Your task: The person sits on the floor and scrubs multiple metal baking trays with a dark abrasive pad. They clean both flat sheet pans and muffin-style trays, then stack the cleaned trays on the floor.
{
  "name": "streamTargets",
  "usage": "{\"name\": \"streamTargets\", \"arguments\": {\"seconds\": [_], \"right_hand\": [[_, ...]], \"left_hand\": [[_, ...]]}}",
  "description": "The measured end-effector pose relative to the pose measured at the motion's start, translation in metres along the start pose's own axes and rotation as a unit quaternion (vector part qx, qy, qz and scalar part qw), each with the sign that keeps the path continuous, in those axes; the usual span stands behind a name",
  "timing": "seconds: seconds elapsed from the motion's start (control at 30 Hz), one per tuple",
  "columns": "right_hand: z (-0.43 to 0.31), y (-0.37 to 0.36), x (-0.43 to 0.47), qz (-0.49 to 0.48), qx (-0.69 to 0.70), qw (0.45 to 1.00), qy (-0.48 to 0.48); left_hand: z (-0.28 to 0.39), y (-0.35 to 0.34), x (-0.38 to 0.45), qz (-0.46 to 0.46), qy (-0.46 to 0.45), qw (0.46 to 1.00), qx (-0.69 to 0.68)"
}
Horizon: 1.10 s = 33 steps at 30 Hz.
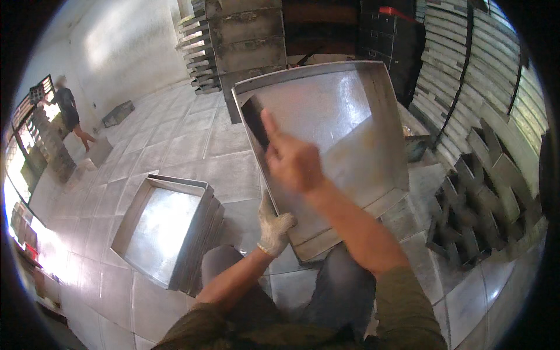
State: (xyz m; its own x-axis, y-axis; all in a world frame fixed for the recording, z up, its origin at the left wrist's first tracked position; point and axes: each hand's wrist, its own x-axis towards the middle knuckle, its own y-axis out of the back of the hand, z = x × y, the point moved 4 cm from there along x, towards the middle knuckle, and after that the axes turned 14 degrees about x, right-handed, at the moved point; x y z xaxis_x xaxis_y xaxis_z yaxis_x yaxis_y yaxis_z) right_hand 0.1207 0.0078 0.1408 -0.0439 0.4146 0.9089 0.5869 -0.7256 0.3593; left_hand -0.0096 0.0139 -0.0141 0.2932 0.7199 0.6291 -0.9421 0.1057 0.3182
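A large, shallow rectangular metal tray (350, 153) is tilted up before me, its inside facing me, above my knees. My left hand (275, 227), in a pale knitted glove, grips the tray's left rim near its lower corner. My right hand (293, 162) is bare and blurred. It is over the tray's inside near the left wall, index finger extended and the other fingers curled. A dark patch lies beside that finger along the wall; I cannot tell whether it is a held thing or a shadow.
A stack of similar metal trays (162, 232) stands on the tiled floor (236, 175) to my left. Stacked metal trays (477, 210) lean crosswise at right. Tall tray stacks (249, 39) rise ahead. A person (68, 105) stands far left near a low block (98, 151).
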Motion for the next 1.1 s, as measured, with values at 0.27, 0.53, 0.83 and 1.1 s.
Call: {"name": "streamTargets", "arguments": {"seconds": [0.27,0.53,0.83,1.1], "right_hand": [[0.145,0.084,-0.025,0.131,-0.05,0.947,-0.289],[0.102,0.107,-0.046,0.16,-0.093,0.956,-0.228],[0.061,0.039,-0.129,-0.219,0.005,0.961,-0.17],[0.084,0.117,-0.095,-0.015,-0.17,0.906,-0.387]], "left_hand": [[0.018,0.012,0.007,-0.092,0.145,0.964,-0.202],[0.015,0.043,0.029,-0.061,0.138,0.95,-0.272],[0.0,0.037,0.035,0.038,0.117,0.964,-0.236],[0.044,0.05,0.031,0.081,0.011,0.99,-0.112]]}}
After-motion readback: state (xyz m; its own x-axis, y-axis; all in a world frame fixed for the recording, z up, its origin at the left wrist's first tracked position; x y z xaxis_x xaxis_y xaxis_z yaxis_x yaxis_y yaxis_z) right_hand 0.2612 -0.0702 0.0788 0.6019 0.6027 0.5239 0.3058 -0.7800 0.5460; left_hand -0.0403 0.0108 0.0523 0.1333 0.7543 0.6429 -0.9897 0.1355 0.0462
